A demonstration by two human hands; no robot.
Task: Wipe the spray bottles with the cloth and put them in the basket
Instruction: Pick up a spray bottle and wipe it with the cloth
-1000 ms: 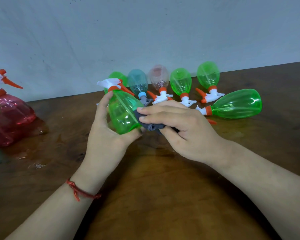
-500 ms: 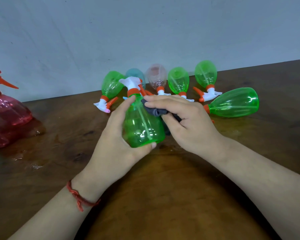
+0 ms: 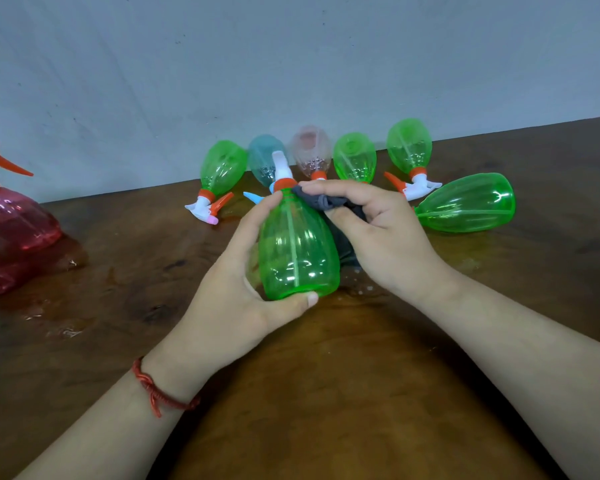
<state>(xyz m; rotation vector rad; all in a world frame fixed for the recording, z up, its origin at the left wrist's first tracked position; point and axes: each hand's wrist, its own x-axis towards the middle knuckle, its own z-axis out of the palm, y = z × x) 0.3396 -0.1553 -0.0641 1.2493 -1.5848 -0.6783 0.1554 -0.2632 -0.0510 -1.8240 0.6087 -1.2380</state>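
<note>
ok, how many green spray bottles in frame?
5 green bottles. One gripped by the left hand; three lying at the back: left, centre, right; one on its side, far right. More may be hidden past the left edge.

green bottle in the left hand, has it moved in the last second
Yes: the held green bottle shifted right, uncovering the leftmost lying green bottle; its nozzle is now in front of the blue bottle.

Middle: held bottle (image 3: 297,251) between left hand (image 3: 236,282) and right hand (image 3: 378,230).
Cloth (image 3: 326,201): on its neck, right side.
Behind: lying bottles (image 3: 354,157) along wall (image 3: 291,64).
Far left: more bottles (image 3: 11,233) on table (image 3: 326,393).
</note>
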